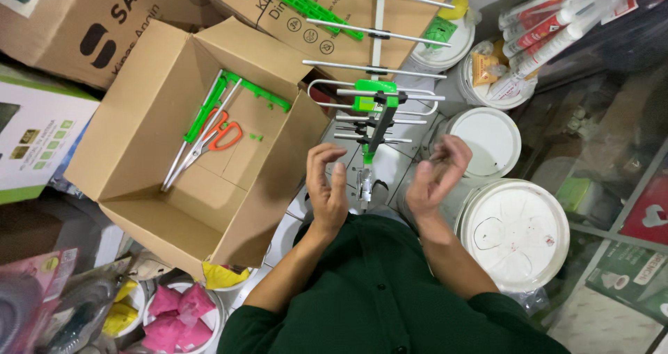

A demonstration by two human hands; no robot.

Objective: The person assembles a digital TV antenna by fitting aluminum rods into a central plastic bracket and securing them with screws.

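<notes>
Both hands, left hand (327, 187) and right hand (433, 177), open, holding nothing, either side of green-and-metal antenna (372, 110) propped on white buckets (516, 232). Scissors (212, 135) kept in open box (149, 218).

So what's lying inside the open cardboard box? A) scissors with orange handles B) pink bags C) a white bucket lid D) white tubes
A: scissors with orange handles lie on the floor of the open cardboard box, beside green and metal antenna pieces.

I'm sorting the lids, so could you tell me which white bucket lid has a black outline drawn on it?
The largest white lid, lower right beside the right hand; the others are unmarked or covered.
</notes>
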